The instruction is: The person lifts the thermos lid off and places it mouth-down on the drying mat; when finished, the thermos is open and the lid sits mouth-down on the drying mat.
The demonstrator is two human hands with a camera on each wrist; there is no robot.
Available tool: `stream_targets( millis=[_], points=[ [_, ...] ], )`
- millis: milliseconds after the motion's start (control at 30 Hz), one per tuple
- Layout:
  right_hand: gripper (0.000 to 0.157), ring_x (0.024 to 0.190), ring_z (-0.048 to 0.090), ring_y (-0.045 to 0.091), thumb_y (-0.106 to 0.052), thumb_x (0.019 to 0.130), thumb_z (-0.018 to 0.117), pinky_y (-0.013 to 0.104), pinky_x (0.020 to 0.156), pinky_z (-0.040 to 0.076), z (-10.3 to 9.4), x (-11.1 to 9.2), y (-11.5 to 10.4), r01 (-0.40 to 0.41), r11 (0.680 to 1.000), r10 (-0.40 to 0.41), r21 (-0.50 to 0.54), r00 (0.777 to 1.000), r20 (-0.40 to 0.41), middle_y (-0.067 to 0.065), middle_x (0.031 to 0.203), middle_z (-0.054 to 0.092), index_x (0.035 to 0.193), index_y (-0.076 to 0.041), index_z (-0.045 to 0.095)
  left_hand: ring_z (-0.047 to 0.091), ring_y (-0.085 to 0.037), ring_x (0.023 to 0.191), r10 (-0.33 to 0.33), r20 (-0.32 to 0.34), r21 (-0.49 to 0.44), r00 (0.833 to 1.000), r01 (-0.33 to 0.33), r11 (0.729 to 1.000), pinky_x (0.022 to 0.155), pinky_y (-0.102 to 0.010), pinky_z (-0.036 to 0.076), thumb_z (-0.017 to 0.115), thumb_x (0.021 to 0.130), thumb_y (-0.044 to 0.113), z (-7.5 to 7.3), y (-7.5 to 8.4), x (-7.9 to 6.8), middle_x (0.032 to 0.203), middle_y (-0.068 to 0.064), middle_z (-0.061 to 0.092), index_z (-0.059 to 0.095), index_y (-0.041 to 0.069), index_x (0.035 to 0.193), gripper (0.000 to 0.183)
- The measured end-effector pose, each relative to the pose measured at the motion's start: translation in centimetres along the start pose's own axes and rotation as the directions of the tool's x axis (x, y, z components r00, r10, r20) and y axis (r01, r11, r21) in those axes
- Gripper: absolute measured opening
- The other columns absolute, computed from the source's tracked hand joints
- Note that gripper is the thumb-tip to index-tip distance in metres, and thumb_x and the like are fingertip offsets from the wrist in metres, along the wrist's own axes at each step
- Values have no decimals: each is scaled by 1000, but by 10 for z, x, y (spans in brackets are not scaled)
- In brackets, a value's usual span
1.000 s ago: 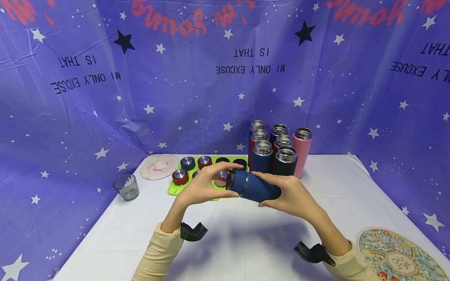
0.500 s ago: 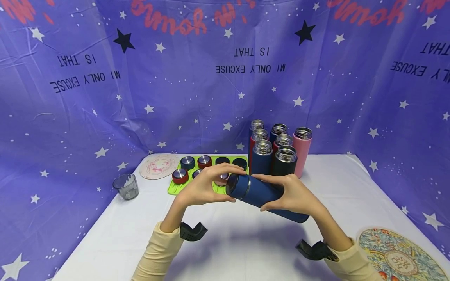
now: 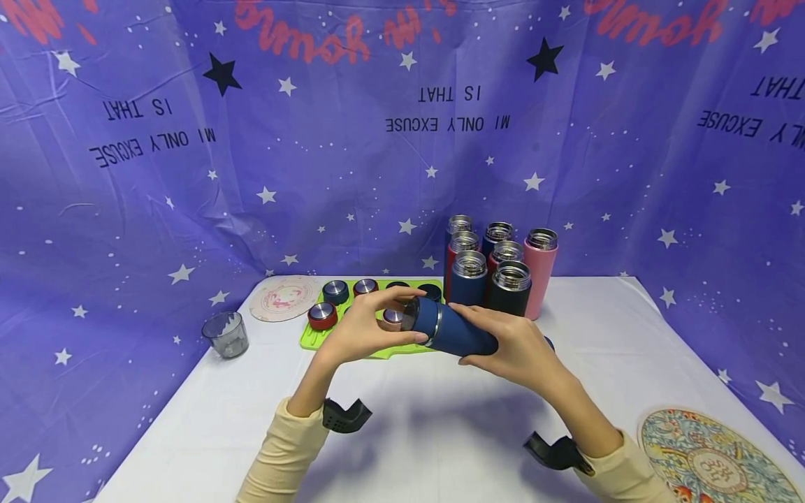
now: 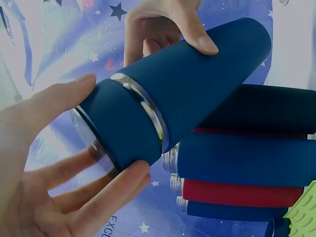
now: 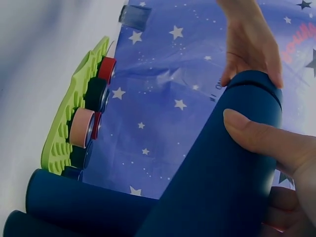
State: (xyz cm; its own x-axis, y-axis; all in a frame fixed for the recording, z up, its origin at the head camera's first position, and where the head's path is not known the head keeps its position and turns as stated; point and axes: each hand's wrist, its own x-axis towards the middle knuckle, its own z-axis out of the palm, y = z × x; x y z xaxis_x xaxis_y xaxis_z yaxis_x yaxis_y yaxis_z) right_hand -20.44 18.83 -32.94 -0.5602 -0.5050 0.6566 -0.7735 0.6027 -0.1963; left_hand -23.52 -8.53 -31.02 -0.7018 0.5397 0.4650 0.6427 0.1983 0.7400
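Observation:
Above the middle of the table, a dark blue bottle [image 3: 468, 331] lies tilted between both hands in the head view. A blue lid [image 4: 121, 123] sits at its left end, with a silver ring along the seam. My left hand [image 3: 361, 332] grips the lid between thumb and fingers. Wrapped around the bottle's body is my right hand [image 3: 518, 349], its thumb lying along the side in the right wrist view [image 5: 237, 121]. Part of the bottle's lower end is hidden behind the right hand in the head view.
Behind the hands, a green mat [image 3: 311, 340] carries several lids. Several lidless bottles, including a pink one [image 3: 542, 276], stand upright at the back. A grey transparent cup [image 3: 226, 335] stands far left beside a round pale mat [image 3: 286, 299]; a patterned round mat [image 3: 717, 454] lies front right.
The right hand has turned back and forth with the bottle; its base swung down to the right half a second ago and is raised again now. The left hand keeps gripping the lid.

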Motion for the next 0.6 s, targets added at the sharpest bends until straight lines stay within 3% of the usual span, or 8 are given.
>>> stream_targets(
  millis=[167, 333, 467, 600],
  points=[
    [85, 108, 64, 26, -30, 61, 92, 43, 86, 54, 1, 0, 0, 13, 998, -13, -55, 1000, -10, 9, 119, 66, 137, -21, 56, 64, -27, 98, -75, -39, 25, 996, 76, 997, 79, -32, 57, 84, 76, 25, 0, 0, 1, 113, -1, 64, 64, 18, 125, 54],
    [85, 107, 64, 26, -31, 62, 92, 43, 86, 54, 1, 0, 1, 15, 996, -16, -84, 1000, -8, 9, 120, 66, 138, -22, 55, 64, -17, 95, -128, -59, 83, 990, 133, 988, 79, -28, 56, 82, 78, 31, 0, 3, 1, 109, 0, 66, 64, 21, 125, 52],
    [85, 107, 64, 26, -30, 63, 91, 44, 86, 54, -1, 0, 2, 2, 996, -3, -90, 1000, -7, 9, 121, 65, 139, -22, 54, 65, -14, 94, -157, -100, 105, 982, 168, 980, 81, -35, 55, 80, 80, 34, -4, 4, 0, 109, 0, 67, 62, 22, 126, 51],
    [85, 107, 64, 27, -26, 63, 92, 46, 85, 54, -5, -1, 5, -48, 999, 48, -23, 999, -2, 9, 122, 65, 139, -21, 54, 66, -19, 96, -160, -136, 104, 978, 175, 979, 82, -41, 54, 79, 80, 34, -9, 5, -2, 114, -3, 65, 61, 22, 129, 54]
  ],
)
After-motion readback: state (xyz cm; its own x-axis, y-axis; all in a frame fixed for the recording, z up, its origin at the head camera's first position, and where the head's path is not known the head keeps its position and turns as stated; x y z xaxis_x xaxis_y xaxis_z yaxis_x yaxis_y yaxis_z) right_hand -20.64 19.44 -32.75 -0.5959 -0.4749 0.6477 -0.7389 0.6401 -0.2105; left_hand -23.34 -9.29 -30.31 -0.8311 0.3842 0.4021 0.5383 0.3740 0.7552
